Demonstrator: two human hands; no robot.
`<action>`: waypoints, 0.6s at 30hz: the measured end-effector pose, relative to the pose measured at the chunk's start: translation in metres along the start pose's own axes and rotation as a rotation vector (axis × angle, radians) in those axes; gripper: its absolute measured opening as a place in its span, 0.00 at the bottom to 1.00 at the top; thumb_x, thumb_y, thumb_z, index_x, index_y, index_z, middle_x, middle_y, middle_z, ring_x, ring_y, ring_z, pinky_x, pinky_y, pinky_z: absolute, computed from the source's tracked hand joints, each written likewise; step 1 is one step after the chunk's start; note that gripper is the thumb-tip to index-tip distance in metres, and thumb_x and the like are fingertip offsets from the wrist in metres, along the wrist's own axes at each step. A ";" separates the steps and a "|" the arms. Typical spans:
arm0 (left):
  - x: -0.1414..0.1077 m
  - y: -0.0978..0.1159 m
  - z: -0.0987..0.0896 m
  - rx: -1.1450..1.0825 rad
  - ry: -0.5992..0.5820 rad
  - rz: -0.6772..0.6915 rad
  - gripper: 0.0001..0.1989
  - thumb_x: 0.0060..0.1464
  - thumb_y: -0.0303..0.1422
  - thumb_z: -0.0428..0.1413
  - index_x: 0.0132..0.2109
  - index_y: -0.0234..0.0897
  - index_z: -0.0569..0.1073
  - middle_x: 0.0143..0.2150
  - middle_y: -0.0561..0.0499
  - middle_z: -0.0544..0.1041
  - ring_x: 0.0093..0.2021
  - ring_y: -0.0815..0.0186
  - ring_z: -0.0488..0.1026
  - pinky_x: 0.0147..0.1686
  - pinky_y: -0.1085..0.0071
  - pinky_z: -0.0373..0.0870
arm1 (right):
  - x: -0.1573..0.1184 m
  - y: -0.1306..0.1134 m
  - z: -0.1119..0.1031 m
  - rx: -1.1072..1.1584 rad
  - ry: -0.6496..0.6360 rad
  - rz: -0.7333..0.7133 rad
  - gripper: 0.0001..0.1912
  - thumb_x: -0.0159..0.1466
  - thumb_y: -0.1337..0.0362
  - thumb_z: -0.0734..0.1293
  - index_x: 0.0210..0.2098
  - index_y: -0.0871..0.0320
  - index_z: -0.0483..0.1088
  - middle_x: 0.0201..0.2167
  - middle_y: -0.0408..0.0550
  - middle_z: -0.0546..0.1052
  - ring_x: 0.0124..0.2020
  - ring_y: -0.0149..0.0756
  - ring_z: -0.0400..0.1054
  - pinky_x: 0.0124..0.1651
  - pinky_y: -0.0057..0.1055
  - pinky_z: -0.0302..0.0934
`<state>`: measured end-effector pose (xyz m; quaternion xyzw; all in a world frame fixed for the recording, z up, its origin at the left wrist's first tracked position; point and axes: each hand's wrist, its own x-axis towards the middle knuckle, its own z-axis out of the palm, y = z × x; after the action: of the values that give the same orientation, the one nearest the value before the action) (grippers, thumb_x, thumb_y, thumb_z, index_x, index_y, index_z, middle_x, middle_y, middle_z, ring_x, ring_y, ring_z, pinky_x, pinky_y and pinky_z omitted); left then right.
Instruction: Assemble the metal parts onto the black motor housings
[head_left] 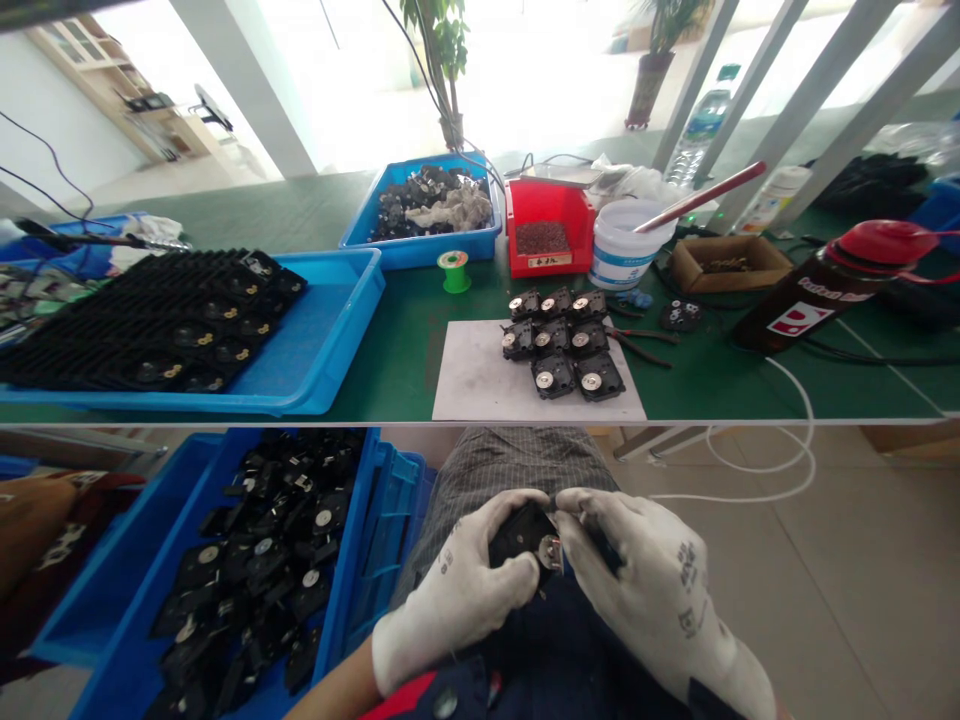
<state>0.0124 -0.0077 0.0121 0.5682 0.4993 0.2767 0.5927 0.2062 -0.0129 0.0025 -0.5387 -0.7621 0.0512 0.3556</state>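
My left hand, in a white glove, is closed around a small black plastic mechanism with a silver disc, held above my lap. My right hand, gloved too, is closed with thumb and fingertips meeting at the mechanism's right edge. A dark slim thing shows in the right palm; its kind is hidden by the fingers. Beyond the hands, several similar mechanisms stand in rows on a white sheet on the green table.
A blue tray of stacked black parts is at left; below it a blue bin holds loose mechanisms. At the back are a solder spool, red bin, white bucket and cardboard box. Pliers and a bottle are right.
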 end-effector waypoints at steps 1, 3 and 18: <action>0.000 -0.002 0.000 -0.005 0.001 0.003 0.28 0.46 0.27 0.55 0.57 0.36 0.77 0.53 0.48 0.82 0.55 0.54 0.78 0.57 0.64 0.72 | -0.001 0.000 0.000 -0.001 0.002 -0.003 0.11 0.72 0.61 0.63 0.38 0.53 0.77 0.31 0.47 0.84 0.28 0.40 0.78 0.34 0.35 0.63; 0.001 -0.005 0.000 -0.017 0.002 0.006 0.28 0.46 0.26 0.55 0.57 0.37 0.77 0.50 0.49 0.83 0.55 0.55 0.78 0.57 0.65 0.72 | -0.001 0.001 0.000 -0.001 0.007 -0.007 0.10 0.72 0.61 0.64 0.38 0.53 0.77 0.31 0.46 0.84 0.28 0.40 0.78 0.35 0.34 0.64; 0.002 -0.007 0.002 -0.038 0.024 -0.008 0.29 0.44 0.25 0.58 0.56 0.38 0.79 0.47 0.50 0.82 0.44 0.59 0.78 0.44 0.69 0.76 | -0.006 0.017 0.005 -0.077 0.012 -0.123 0.12 0.75 0.57 0.62 0.42 0.53 0.76 0.31 0.43 0.84 0.28 0.38 0.80 0.35 0.33 0.66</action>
<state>0.0131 -0.0083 0.0047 0.5516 0.5033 0.2904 0.5985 0.2182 -0.0098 -0.0123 -0.5046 -0.7930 -0.0032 0.3414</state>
